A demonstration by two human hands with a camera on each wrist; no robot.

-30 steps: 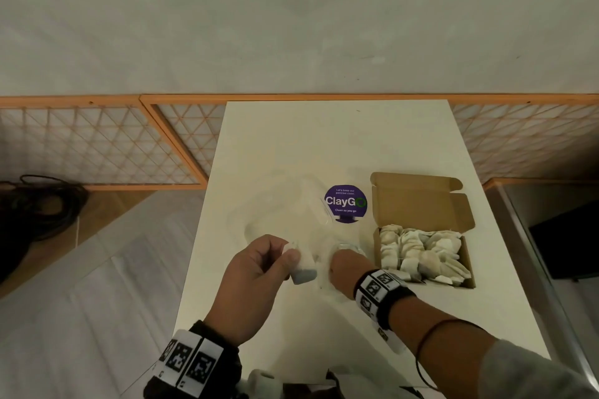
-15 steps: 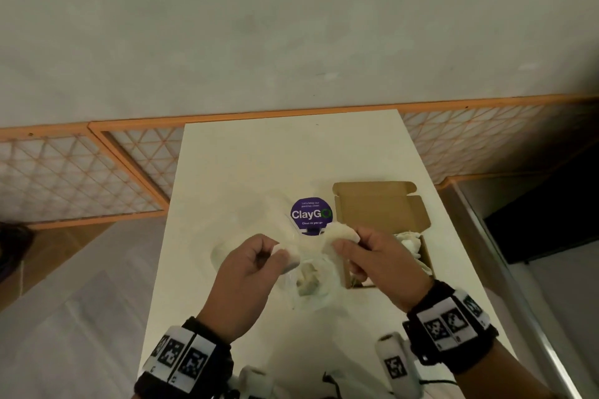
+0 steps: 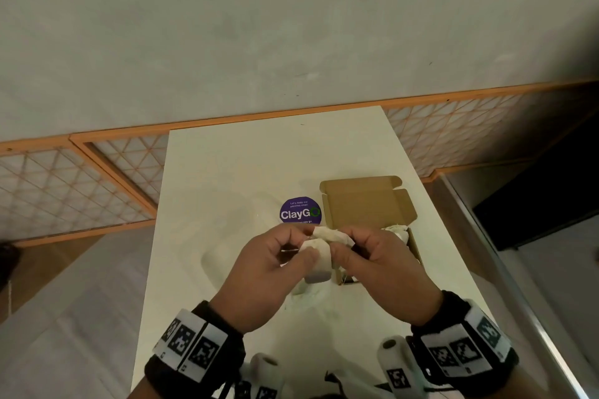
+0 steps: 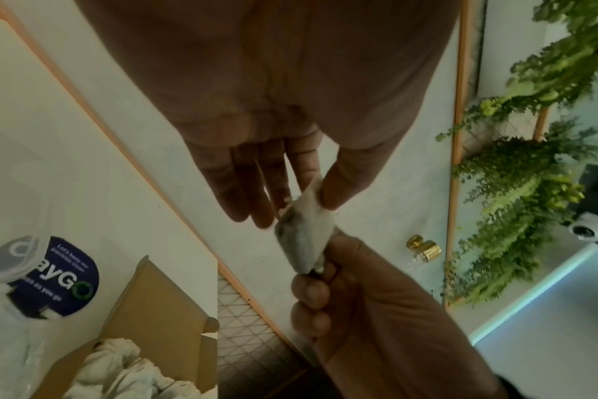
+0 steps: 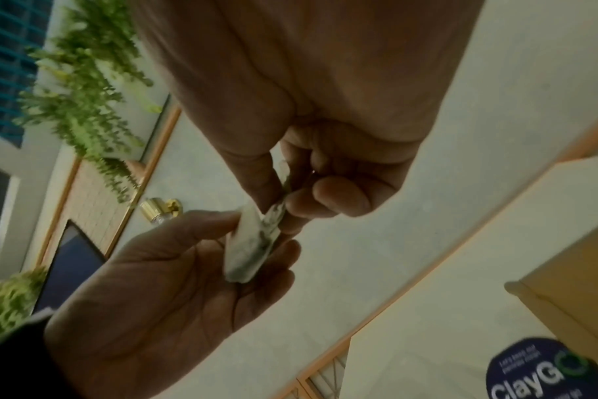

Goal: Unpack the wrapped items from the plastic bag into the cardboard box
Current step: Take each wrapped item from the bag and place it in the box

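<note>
Wrapped item, a small white paper-covered piece, is held up between both hands above the table, just in front of the purple ClayGo sticker. The left hand has its back to the head camera, thumb pressed on the item's near face and fingers behind it; from the left wrist its fingers look fairly straight, with the thumb and forefinger pinching the wrapper's top edge. The right hand meets it from the sticker's right side, fingers curled and pinching the other end of the wrapper (its thumb and forefinger close on the paper in the right wrist view). Both wrists carry black bands with printed markers.

Right of the sticker stands the cardboard box, lid flap open; the right hand covers most of its inside, so only a few white wrapped pieces show at its far corner. The plastic bag is clear and hard to trace against the pale table, lying left of and below the sticker, partly under the hands. Whether it still holds anything cannot be told.
</note>
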